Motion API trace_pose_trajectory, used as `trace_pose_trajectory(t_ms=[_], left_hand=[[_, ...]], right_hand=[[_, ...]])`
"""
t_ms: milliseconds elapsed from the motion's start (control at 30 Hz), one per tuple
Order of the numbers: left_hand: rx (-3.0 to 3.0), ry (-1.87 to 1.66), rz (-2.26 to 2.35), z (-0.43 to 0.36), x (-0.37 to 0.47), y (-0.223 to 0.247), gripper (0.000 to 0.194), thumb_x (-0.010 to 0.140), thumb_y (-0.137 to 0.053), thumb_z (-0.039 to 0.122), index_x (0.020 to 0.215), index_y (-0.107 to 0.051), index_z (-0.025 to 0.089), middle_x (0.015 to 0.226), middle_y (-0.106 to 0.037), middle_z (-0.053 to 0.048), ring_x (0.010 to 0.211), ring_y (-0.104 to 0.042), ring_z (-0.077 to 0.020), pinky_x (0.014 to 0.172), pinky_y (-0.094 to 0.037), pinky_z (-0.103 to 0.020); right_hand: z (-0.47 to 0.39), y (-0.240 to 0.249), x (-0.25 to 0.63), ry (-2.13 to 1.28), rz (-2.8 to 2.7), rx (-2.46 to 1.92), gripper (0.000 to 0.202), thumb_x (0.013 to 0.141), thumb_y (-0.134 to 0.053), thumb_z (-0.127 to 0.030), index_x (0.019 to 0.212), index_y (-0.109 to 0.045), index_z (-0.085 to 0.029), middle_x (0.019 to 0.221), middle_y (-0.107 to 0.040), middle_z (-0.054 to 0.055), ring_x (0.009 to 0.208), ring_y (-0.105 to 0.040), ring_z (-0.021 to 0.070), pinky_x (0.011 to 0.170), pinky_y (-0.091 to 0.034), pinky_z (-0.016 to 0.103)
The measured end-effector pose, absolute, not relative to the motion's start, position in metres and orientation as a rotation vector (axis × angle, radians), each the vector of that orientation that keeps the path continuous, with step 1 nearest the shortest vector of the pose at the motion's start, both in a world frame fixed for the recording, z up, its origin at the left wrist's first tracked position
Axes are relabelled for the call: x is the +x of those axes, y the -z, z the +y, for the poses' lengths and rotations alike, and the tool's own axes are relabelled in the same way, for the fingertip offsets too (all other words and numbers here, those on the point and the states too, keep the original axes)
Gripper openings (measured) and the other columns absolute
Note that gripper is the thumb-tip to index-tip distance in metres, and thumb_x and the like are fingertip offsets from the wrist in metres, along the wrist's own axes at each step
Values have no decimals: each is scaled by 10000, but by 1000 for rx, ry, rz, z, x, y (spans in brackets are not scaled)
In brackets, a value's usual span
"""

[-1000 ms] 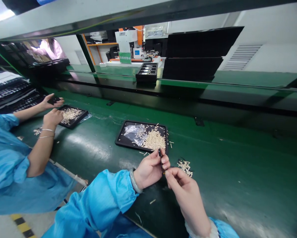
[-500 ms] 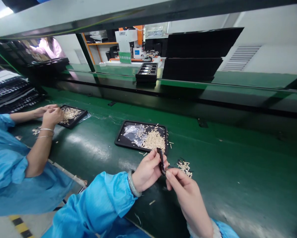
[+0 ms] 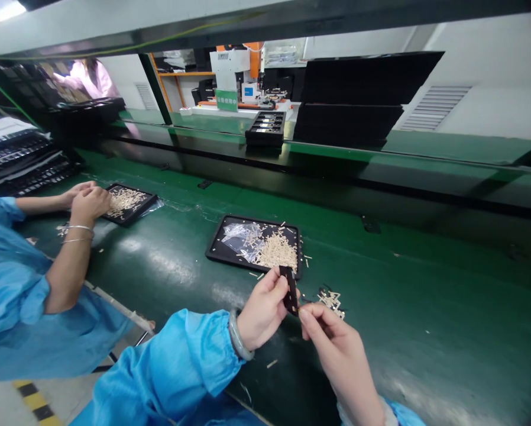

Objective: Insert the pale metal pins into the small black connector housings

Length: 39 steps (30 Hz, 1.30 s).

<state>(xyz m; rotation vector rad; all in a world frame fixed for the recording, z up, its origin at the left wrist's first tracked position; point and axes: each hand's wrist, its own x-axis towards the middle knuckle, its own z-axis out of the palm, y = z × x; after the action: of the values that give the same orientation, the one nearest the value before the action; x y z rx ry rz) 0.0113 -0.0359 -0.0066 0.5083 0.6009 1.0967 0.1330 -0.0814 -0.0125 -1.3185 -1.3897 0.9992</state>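
Black piece [image 3: 291, 293] turned: edge-on one second ago, flat face toward my camera now, so more surface shows; I judge handling ongoing. Left hand [image 3: 263, 307] fingers grip it above tabletop [image 3: 402, 302], near tray [image 3: 230, 262]. Right hand [image 3: 336, 346] fingers pinched narrow at lower end; I can't tell what's between. Far side hidden.

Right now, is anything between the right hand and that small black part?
Nothing visible: the left hand holds the black part, and the right hand is just by its lower end; contact is unclear.
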Motion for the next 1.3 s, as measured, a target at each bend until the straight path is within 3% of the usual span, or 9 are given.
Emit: trace_pose_trajectory(t_ms=[300,867,1300], left_hand=[[480,-1171,668,-41,13,1,190,772,-631,283,813,-497,155,754,-495,15,640,-458,-68,611,-377,-191],[693,-1265,827,-49,11,0,185,801,-580,337,838,-503,173,722,-488,20,631,-433,-80,596,-377,-195],[514,-1281,769,-50,15,-7,194,770,-627,322,831,-528,167,722,-497,21,642,-449,-76,606,-376,-185]], right_hand=[[-85,13,129,-769,-1448,-1327,157,846,-520,-289,744,-598,-199,646,-574,5,565,-532,148,574,-444,249],[-87,14,125,-541,-1562,-1330,112,865,-491,-219,773,-552,-207,699,-583,8,631,-554,149,601,-432,234],[-90,16,120,-459,-1515,-1292,92,861,-500,-198,791,-559,-206,724,-590,27,663,-564,166,612,-449,258]])
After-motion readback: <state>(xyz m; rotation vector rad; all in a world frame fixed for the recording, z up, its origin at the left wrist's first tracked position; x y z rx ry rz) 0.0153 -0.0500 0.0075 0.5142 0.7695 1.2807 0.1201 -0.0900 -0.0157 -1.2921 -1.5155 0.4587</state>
